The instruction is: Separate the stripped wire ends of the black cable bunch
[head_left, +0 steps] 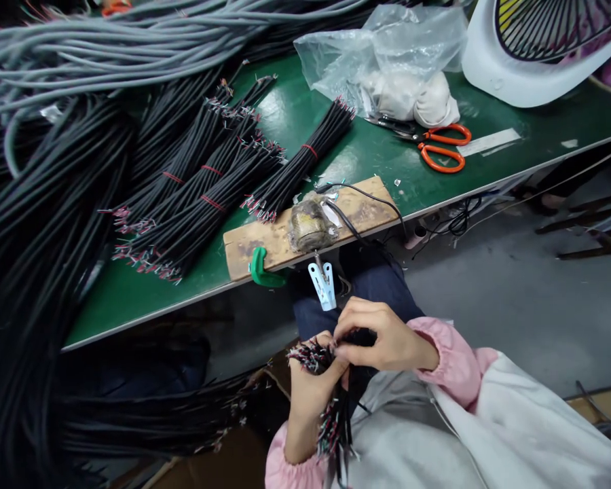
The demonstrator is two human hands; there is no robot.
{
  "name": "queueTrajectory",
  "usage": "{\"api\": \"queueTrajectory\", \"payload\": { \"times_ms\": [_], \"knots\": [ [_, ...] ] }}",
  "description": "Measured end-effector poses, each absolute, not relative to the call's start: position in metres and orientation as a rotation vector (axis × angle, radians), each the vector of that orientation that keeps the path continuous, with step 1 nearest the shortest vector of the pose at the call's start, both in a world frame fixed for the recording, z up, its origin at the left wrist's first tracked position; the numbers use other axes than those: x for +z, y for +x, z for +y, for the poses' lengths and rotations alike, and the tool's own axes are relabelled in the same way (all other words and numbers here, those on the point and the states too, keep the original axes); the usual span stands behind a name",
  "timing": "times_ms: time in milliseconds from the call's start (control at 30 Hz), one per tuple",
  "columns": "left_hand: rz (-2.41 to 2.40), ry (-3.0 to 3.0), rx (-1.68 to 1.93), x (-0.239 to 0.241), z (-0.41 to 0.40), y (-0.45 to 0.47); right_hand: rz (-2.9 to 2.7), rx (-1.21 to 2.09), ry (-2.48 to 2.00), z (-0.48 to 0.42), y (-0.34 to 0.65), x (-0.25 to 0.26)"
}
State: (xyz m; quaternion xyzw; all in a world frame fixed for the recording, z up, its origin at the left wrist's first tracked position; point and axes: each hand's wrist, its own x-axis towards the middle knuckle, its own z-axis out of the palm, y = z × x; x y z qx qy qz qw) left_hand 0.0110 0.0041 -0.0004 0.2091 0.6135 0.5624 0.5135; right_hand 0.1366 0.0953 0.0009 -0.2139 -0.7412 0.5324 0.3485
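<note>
No legible text, brand, number or sign in frame. Pale strip [491, 141] by the scissors [445, 146], right of upper centre: any print too small to tell. White fan housing [506, 88], upper right: faint small mark low on front, unreadable

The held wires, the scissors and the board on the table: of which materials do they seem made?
Held wires: probably plastic-sheathed, matte black, with coloured ends. Scissors: orange, glossy handles, likely plastic; dark blades, presumably metal. Board: apparently wood, unvarnished, given its brown, stained surface.
</note>
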Motion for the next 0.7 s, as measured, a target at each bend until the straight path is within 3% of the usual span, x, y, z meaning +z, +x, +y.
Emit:
{"api": "queueTrajectory", "payload": {
  "times_ms": [700],
  "knots": [
    [1.386, 0.625, 1.485, -0.004, 0.006, 0.008, -1.824, 1.253, -0.689, 0.085, 0.135, -0.007]
  ]
}}
